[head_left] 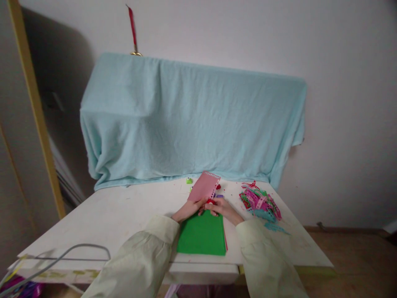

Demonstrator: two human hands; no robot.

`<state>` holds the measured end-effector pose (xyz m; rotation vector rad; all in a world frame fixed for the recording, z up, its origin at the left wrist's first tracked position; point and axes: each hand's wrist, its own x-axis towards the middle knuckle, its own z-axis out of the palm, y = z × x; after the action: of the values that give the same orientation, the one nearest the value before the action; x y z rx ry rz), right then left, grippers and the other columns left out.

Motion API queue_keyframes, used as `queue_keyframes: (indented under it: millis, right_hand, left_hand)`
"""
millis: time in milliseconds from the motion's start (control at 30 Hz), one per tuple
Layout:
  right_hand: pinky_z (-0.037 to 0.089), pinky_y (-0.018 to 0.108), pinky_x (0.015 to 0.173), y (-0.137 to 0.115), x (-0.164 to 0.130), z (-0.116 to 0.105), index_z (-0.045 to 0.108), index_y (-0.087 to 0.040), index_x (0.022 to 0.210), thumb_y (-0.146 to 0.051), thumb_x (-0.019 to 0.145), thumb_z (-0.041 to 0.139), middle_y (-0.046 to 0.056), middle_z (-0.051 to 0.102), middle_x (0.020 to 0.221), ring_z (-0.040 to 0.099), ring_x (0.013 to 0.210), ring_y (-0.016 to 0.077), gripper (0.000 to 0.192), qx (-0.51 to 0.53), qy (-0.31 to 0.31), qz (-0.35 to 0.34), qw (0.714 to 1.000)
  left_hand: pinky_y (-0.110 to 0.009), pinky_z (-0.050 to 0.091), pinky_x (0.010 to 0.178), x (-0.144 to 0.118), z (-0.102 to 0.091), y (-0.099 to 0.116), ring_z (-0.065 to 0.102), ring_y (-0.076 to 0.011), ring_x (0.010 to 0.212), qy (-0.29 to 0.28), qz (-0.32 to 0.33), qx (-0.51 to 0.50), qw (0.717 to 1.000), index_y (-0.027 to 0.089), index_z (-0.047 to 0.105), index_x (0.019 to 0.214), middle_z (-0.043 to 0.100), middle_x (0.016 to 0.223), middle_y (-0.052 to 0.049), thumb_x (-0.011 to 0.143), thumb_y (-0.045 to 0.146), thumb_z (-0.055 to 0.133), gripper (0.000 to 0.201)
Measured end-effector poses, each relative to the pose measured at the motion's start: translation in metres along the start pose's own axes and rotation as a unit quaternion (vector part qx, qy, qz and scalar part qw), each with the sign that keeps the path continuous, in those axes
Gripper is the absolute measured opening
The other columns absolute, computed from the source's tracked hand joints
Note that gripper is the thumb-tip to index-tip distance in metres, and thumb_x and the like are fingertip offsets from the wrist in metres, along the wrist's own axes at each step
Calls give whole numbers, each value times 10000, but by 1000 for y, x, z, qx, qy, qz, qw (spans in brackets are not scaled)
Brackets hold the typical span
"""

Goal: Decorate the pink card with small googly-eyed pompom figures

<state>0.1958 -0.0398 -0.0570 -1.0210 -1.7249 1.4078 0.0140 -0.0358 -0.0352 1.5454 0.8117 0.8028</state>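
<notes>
A pink sheet of paper (201, 186) is tilted up over the table, with rows of small punched holes along its top and right edges. My left hand (188, 209) is closed on its lower edge. My right hand (226, 209) is closed around a small red paper punch (211, 201) at the sheet's lower right corner. Fingers cover much of the punch. Beneath both hands lies a stack of coloured paper with a green sheet (201, 236) on top and a red edge showing at the right.
Punched paper scraps (259, 200) are heaped on the white table (124, 215) at the right. Behind the pink sheet sit a small green punch (189, 181) and a purple one (220, 196). A light blue cloth (198, 120) drapes the back. A grey cable (83, 245) crosses the front left edge.
</notes>
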Motion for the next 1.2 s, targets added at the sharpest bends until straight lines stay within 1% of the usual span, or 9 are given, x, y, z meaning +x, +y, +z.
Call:
queue_keyframes:
  millis: [100,233,333,467,733,833,1000,1100,1200]
  right_hand:
    - [284,215,429,3,1,-1,601,-131,807,-588,737,596,-34,509,523,403,426,71,462,4,-1,-9,1000]
    - [294,210,418,7,3,-2,613,-131,799,-584,742,594,-39,503,504,415,421,75,457,-1,-2,-17,1000]
    - [303,211,411,7,4,-2,622,-125,771,-583,738,599,-38,504,481,419,407,78,460,-11,2,-14,1000]
    - [313,211,412,4,2,-2,619,-122,726,-567,748,597,-25,525,496,431,405,74,446,-3,-11,-12,1000]
    - [286,204,357,2,0,-2,616,-114,762,-542,761,596,-11,563,493,427,349,69,429,26,-43,11,999]
    - [302,202,366,2,0,-2,621,-106,746,-536,757,607,-4,568,509,441,364,69,430,33,-46,9,998]
    - [339,207,381,6,2,-1,620,-97,765,-553,746,612,25,608,563,477,385,78,457,42,-54,20,997]
    - [338,204,379,10,3,-2,616,-93,765,-555,750,608,28,609,563,479,385,77,462,44,-58,21,997]
    - [338,199,377,11,3,-2,610,-97,755,-539,765,601,18,596,545,479,391,79,443,52,-63,17,997]
  left_hand:
    - [-237,331,497,4,0,-11,409,-99,440,-2,25,33,999,141,567,668,466,478,22,791,679,407,575]
    - [-249,359,544,8,-2,-22,435,-113,468,-8,27,67,997,157,519,596,474,493,17,815,664,366,573]
    - [-248,360,540,8,-2,-24,431,-112,460,-18,22,67,997,156,519,609,470,496,22,815,670,355,577]
    - [-242,357,519,10,-1,-22,428,-110,454,-35,34,52,997,157,508,633,467,504,24,809,682,355,575]
    - [-238,369,526,13,-4,-30,442,-110,467,-59,53,60,995,152,518,630,482,520,17,827,647,375,551]
    - [-244,378,544,12,-4,-29,447,-112,476,-67,66,55,994,150,524,628,481,518,19,840,616,387,530]
    - [-244,382,555,10,-5,-25,447,-113,483,-85,65,50,993,151,528,628,467,510,23,849,592,394,511]
    - [-241,382,554,13,-5,-30,445,-111,483,-88,69,49,993,146,531,632,471,511,20,859,578,388,508]
    - [-235,364,511,18,-6,-37,435,-107,465,-107,74,43,991,140,534,641,482,516,15,859,573,389,507]
